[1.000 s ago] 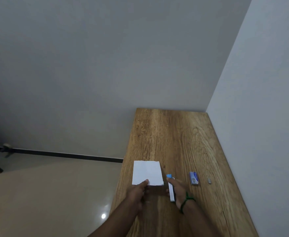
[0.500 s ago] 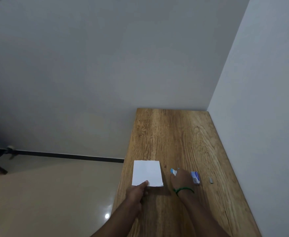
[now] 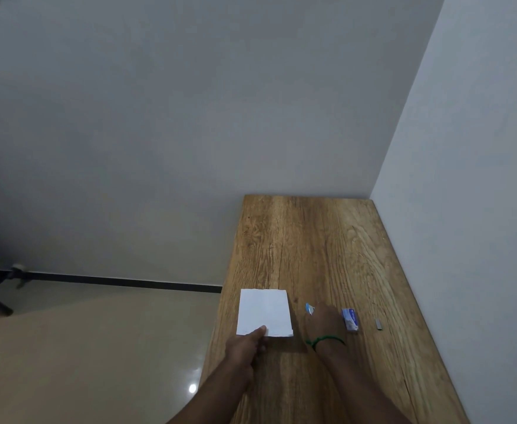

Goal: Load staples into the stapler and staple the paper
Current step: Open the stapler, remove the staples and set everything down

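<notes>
Left hand (image 3: 246, 344): reaches in over the near edge of the worktop (image 3: 312, 240), close to its left edge; the thumb lies on top of the paper's near edge and the other fingers curl below it, pinching the sheet
Wristband (image 3: 326, 340): green cord round the right wrist, its loose ends on the left side
Right hand (image 3: 324, 319): back upward, set down over the stapler; the fingers are hidden under the hand and seem curled round the stapler's body
Paper (image 3: 264, 310): 1 white, squarish sheet lying flat beside the worktop's left edge, its near edge ragged, apart from the right hand
Stapler (image 3: 309, 309): only a blue-and-white tip shows, poking out at the far left of the right hand, between paper and staple box
Staple box (image 3: 350, 319): small, blue and white, flat on the wood just beside the right hand
Staple strip (image 3: 379, 323): 1 short grey bar right of the box, apart from it, toward the right edge
Walls (image 3: 251, 117): 2 plain grey walls meet the worktop's far and right edges
Floor (image 3: 98, 347): glossy beige, left of the worktop
</notes>
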